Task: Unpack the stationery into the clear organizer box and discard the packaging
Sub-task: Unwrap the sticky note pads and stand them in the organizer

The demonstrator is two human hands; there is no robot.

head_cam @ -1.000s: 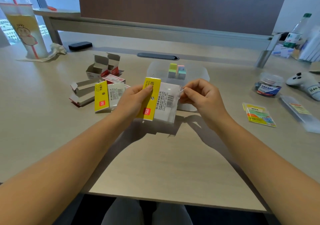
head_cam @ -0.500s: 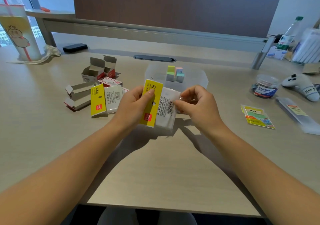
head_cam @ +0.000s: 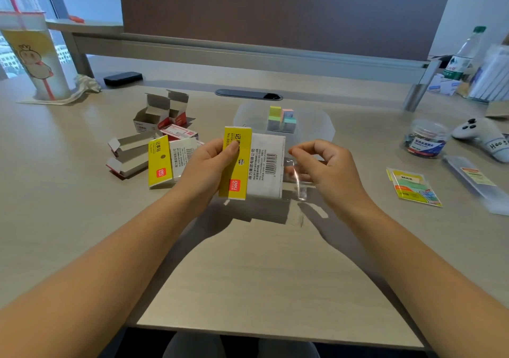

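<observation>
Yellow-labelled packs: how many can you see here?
2. One pack is gripped by the left hand, above the desk's middle. The other lies on the desk just left of that hand, beside the empty cartons. None looks hidden.

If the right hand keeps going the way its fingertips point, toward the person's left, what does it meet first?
Probably the white end of the yellow-and-white packet that the left hand grips; the right hand looks level with it, though depth is unclear.

At frame centre we saw a yellow-and-white pack (head_cam: 252,162) held upright, its clear wrapper flap (head_cam: 296,177) hanging open on the right. Just behind it sat the clear organizer box (head_cam: 325,126), holding pastel blocks (head_cam: 282,119).
</observation>
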